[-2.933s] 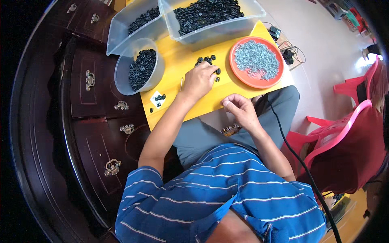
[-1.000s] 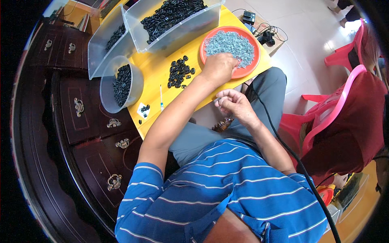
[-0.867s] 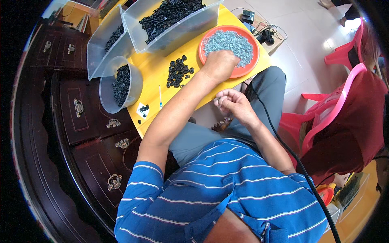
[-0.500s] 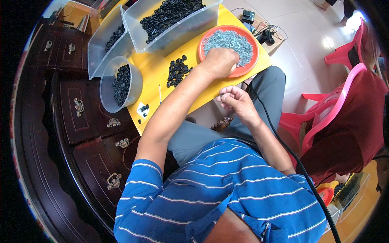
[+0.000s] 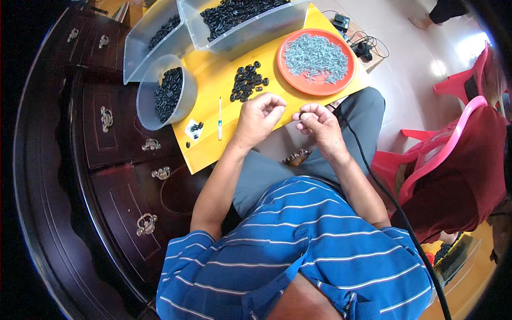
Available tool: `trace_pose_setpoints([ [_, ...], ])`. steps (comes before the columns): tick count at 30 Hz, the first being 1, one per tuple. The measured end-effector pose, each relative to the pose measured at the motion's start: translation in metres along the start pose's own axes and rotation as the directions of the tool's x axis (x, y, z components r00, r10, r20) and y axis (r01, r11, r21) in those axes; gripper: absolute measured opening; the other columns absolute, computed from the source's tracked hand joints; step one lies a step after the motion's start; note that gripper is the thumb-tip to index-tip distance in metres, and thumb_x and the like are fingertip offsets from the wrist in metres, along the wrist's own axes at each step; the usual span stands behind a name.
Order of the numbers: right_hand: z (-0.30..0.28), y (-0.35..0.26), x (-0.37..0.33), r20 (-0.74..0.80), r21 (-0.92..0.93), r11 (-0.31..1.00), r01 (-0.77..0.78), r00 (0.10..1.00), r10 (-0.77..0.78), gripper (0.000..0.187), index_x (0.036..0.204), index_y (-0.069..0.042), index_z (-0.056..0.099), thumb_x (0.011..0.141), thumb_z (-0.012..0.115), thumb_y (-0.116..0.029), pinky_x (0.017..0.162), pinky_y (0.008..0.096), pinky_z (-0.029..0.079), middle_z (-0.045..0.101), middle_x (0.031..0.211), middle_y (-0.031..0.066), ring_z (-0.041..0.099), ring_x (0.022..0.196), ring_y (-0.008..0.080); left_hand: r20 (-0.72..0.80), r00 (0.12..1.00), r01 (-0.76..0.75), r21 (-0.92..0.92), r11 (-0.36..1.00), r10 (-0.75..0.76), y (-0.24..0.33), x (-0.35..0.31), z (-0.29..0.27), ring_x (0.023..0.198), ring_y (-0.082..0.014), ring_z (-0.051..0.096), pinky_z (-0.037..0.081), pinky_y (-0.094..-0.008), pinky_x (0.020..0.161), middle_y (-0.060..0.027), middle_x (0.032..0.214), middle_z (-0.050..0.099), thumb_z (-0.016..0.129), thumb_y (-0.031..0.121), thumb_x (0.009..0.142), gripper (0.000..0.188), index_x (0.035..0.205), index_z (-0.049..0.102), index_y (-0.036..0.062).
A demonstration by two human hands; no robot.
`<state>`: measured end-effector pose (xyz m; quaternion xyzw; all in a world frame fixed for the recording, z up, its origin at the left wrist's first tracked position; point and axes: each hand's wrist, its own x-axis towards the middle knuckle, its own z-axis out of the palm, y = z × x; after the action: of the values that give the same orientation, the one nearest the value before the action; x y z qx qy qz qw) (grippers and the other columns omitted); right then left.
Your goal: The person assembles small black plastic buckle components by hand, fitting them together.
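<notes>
Just past the table's front edge, my right hand [image 5: 323,129] pinches a small black part [image 5: 302,113] between thumb and fingers. My left hand [image 5: 260,118] is closed in a pinch facing it, a short gap away; whatever its fingertips hold is too small to make out. Beyond both hands lies an orange-red plate [image 5: 285,76] heaped with thin silvery screw-like pieces [image 5: 318,57]. A loose group of black oval parts [image 5: 245,81] rests on the yellow table left of the plate. Closer to me lies a thin screwdriver [image 5: 220,128], beside a white patch [image 5: 191,129] bearing several tiny black pieces.
Two clear bins [image 5: 256,26] [image 5: 140,57] and a round clear tub [image 5: 188,96], all with black parts, line the table's [image 5: 205,152] far and left sides. Dark drawers [image 5: 114,133] stand left. A black cable [image 5: 368,173] runs past my right arm. Someone sits on a pink chair [image 5: 421,160].
My left hand has drawn back from the plate of silvery pieces toward my right hand, still pinched. The screwdriver now shows fully. My right hand keeps its pinch, and the view has shifted slightly.
</notes>
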<state>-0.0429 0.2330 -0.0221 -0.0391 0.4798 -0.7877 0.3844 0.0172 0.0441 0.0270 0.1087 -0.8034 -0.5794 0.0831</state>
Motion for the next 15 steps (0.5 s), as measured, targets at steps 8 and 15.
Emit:
trace_pose_setpoints([
  [8, 0.017, 0.011, 0.0, 0.026, -0.097, 0.995, 0.0, 1.0, 0.003, 0.013, 0.108, -0.006, 0.061, 0.097, 0.061, -0.014, 0.074, 0.0221, 0.049, 0.068, 0.096, 0.0026, 0.063, 0.081, 0.0082, -0.005, 1.0, -0.008, -0.014, 1.0, 0.008, -0.002, -0.024, -0.001, 0.071, -0.0039, 0.058, 0.049, -0.0211, 0.063, 0.0004, 0.085, 0.066, 0.065, 0.0, 0.088, 0.011, 0.099, 0.066, -0.0001],
  [15, 0.026, 0.016, 0.0, 0.004, -0.107, 0.994, -0.004, 1.0, 0.004, 0.012, 0.106, -0.005, 0.062, 0.095, 0.063, -0.011, 0.07, 0.0229, 0.05, 0.064, 0.09, -0.0012, 0.061, 0.078, 0.0077, -0.023, 0.999, -0.042, 0.029, 0.999, 0.043, -0.003, -0.03, -0.004, 0.072, -0.0028, 0.057, 0.047, -0.019, 0.064, 0.0009, 0.083, 0.064, 0.065, 0.001, 0.089, 0.023, 0.111, 0.061, 0.0011],
])
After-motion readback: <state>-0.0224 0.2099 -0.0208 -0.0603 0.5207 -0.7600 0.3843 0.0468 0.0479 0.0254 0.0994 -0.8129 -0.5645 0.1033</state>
